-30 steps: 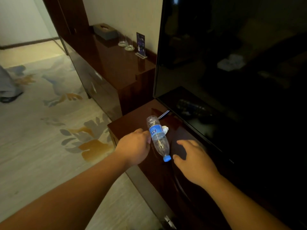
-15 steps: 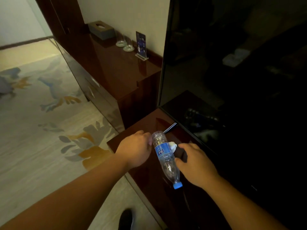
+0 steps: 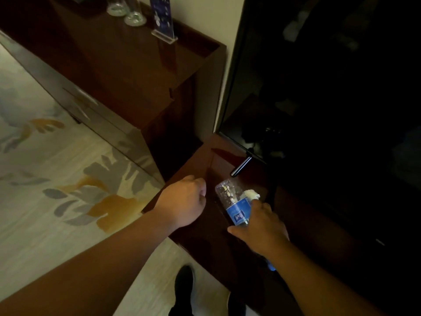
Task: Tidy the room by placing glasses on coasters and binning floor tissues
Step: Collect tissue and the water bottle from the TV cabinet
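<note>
Dim rm, warm low light. Cream wall [image 3: 200, 17] at back. Pale carpet [image 3: 57, 224] on L w/ grey + ochre leaf pattern. Tall dark-wood cabinet [image 3: 127, 69] along the wall, glossy top, reflective front panel [image 3: 95, 115] mirroring the carpet. Lower dark-wood surface [image 3: 224, 153] just beside it on R, carrying a big black TV [image 3: 330, 87] on a slim metal foot [image 3: 240, 166]; screen dark, faint reflections only.

The clear bottle [image 3: 229, 198] had a blue label [image 3: 239, 213] and cap [image 3: 271, 267]. The beige carpet [image 3: 68, 160] bore grey and orange leaves. The cabinet [image 3: 127, 65] was red-brown, the TV [image 3: 330, 87] black.
</note>
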### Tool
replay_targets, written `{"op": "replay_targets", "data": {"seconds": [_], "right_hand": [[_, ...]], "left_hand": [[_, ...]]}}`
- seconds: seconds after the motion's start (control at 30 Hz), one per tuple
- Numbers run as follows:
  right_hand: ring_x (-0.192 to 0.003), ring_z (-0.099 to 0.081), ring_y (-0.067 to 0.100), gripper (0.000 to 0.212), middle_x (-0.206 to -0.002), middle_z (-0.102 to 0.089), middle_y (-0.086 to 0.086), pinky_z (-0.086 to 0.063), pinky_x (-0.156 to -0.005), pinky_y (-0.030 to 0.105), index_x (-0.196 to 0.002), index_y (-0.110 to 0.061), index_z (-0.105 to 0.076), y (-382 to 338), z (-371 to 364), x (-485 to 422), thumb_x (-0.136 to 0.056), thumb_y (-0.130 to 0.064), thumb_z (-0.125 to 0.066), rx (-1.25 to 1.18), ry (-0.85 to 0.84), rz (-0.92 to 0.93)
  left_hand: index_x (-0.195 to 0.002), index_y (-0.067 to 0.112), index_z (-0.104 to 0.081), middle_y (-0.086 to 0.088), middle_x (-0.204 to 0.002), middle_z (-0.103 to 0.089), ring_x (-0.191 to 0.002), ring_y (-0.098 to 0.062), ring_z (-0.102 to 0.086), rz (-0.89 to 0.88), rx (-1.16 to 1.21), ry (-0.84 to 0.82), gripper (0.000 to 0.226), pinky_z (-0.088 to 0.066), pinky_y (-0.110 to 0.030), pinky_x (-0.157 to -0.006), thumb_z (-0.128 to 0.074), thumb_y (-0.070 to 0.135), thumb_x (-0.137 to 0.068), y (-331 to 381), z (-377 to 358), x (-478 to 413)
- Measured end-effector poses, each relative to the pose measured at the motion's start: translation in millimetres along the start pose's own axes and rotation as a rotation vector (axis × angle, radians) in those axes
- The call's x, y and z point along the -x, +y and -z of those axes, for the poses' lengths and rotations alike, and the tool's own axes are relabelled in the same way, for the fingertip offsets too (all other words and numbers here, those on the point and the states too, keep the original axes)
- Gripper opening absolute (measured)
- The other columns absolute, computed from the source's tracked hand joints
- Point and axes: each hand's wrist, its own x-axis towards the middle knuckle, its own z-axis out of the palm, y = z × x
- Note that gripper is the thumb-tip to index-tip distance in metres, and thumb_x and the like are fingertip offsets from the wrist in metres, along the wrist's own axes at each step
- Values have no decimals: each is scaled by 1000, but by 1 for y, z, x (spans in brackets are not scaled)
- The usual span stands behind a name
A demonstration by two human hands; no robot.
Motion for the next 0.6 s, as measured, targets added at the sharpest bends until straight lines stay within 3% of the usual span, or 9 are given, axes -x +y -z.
{"op": "replay_targets", "data": {"seconds": [0.17, 0.33, 0.43, 0.6], "right_hand": [[-101, -57, 21, 75, -117, -50, 4, -53, -84, 39, -129, -18, -35, -1, -1, 5, -70, -47, -73, -95, 21, -69], [-93, -56, 17, 65, -109, -49, 1, -52, -77, 34, -119, -19, -39, 17, 34, 29, -69, -41, -74, -257, 152, -104], [-91, -57, 16, 59, -106, -50, 0, -54, -78, 37, -113, -21, -41, 29, 51, 47, -68, -41, -73, -308, 216, -126], [-94, -55, 13, 59, -106, -48, -4, -54, -79, 34, -115, -24, -41, 45, 62, 76, -69, -44, -73, -365, 299, -157]], "left_hand": [[-89, 25, -55, 5, -94, -51, -77, -18, -55, -33, -11, -45, 10, -46, -31, -66, -45, 22, -90, -9, 2, -6], [-92, 25, -55, 6, -93, -51, -75, -14, -55, -90, -51, -50, 9, -42, -28, -61, -46, 24, -90, 6, 0, -20], [-108, 24, -52, 1, -104, -56, -87, -21, -61, -160, -51, -102, 19, -51, -33, -71, -48, 25, -89, 30, -17, -34], [-131, 32, -35, -6, -122, -54, -104, -27, -60, -228, -72, -257, 47, -49, -36, -80, -52, 34, -87, 65, -60, -56]]}}
